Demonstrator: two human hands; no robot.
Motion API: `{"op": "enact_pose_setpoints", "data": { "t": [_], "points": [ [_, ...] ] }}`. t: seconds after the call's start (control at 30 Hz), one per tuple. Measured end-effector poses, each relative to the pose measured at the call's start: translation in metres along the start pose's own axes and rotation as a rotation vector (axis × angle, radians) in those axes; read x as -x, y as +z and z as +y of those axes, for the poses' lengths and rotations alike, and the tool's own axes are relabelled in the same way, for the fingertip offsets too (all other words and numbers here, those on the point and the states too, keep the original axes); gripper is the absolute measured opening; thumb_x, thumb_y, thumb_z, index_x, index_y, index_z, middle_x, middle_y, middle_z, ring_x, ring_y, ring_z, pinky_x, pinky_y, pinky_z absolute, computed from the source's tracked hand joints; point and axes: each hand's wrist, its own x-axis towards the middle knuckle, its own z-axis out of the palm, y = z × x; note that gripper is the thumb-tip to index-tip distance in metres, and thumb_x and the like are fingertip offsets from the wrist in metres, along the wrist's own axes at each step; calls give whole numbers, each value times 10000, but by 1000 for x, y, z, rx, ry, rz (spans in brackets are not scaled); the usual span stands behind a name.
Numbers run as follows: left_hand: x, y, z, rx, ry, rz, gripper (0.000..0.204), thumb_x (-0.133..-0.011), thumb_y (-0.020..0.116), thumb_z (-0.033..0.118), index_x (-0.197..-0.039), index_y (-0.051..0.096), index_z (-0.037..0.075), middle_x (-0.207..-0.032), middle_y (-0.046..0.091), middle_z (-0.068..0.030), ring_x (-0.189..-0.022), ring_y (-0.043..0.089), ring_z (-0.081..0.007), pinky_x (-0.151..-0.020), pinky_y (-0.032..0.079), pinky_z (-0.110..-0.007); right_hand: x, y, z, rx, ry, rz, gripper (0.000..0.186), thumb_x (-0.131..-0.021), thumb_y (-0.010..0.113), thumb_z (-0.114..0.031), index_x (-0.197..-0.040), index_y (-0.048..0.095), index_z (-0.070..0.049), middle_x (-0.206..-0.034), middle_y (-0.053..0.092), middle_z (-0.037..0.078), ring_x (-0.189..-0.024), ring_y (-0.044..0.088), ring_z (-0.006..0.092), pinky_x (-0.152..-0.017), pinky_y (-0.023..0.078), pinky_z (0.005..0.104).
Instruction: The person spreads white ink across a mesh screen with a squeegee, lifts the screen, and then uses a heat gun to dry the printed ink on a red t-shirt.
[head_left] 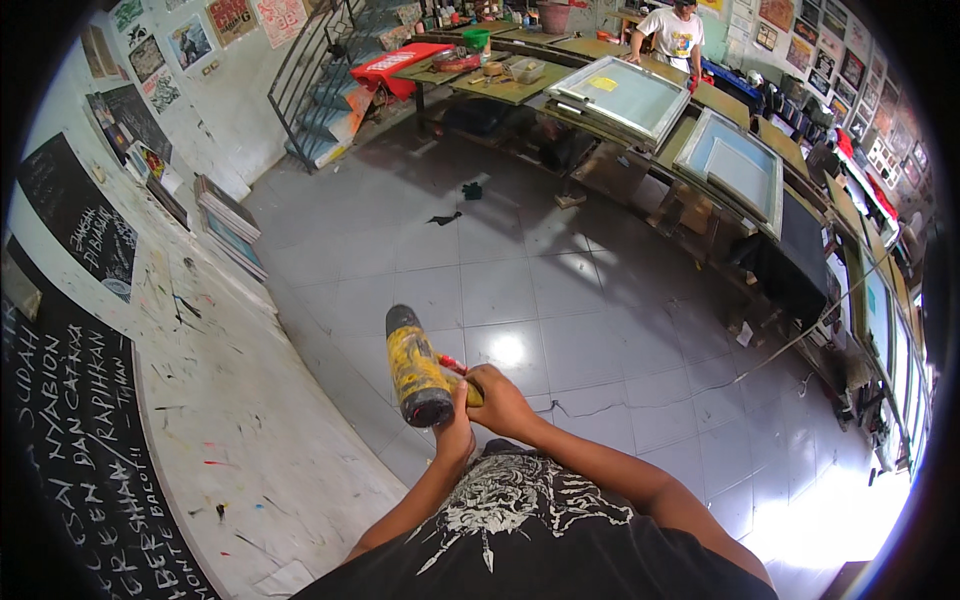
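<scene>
Left grip point(455, 432) and right grip point(502, 402) both closed round the handle of a yellow-and-black barrel-shaped handheld power tool point(414, 362), left fingers partly hidden. Tool is held up in front of the black printed T-shirt point(500, 520), over the grey tiled floor point(570, 300), barrel's narrower dark end away from the wearer; small red part point(453, 364) beside the barrel, near right grip. Thin dark cord point(650, 404) lies across floor to the right. Beyond: long bench with two pale-framed rectangular screens point(622, 98) and a green plastic bucket point(476, 38); co-worker in white T-shirt point(672, 38) behind it. Left: white paint-flecked wall point(200, 400), black chalkboard point(75, 215), framed panels point(230, 225) leaning.
</scene>
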Motion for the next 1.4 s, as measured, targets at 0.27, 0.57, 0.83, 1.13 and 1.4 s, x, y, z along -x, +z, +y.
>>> {"op": "enact_pose_setpoints", "data": {
  "t": [0.27,0.57,0.83,1.13,1.4],
  "points": [
    [16,-39,2,-79,37,5,493,-923,589,161,-1338,381,-7,-1304,467,-114,-1207,450,-195,-1011,369,-311,-9,41,16,-9,-101,-250,481,-665,707,-130,-1105,585,22,-1139,579,215,-1102,523,368,-962,413,406],
    [20,-49,2,65,-75,1,404,-948,551,247,-1293,429,75,-1207,525,-42,-1109,503,-100,-925,417,-261,-10,45,-4,-279,-23,-305,548,-694,692,-119,-1209,545,-4,-1199,555,227,-1140,522,349,-961,417,393],
    [10,-47,-11,56,73,22,471,-935,570,230,-1343,376,94,-1284,488,-70,-1107,534,-174,-932,440,-325,1,10,4,6,-91,-291,678,-709,728,-202,-1311,457,-49,-1314,470,199,-1219,444,356,-1021,354,413],
    [-63,-81,65,57,289,363,471,-890,543,254,-1326,416,129,-999,550,-37,-800,509,-133,-769,460,-318,132,-279,170,301,399,850,539,-746,748,-271,-1211,554,-82,-1194,560,134,-1082,548,278,-920,445,377],
    [-113,-156,251,-8,328,491,257,-781,600,399,-797,452,188,-715,487,11,-624,475,-163,-584,428,-347,346,-606,373,692,1066,1660,1063,-659,785,-479,-1400,247,61,-1421,307,276,-1362,232,404,-1121,222,424]
  ]
}}
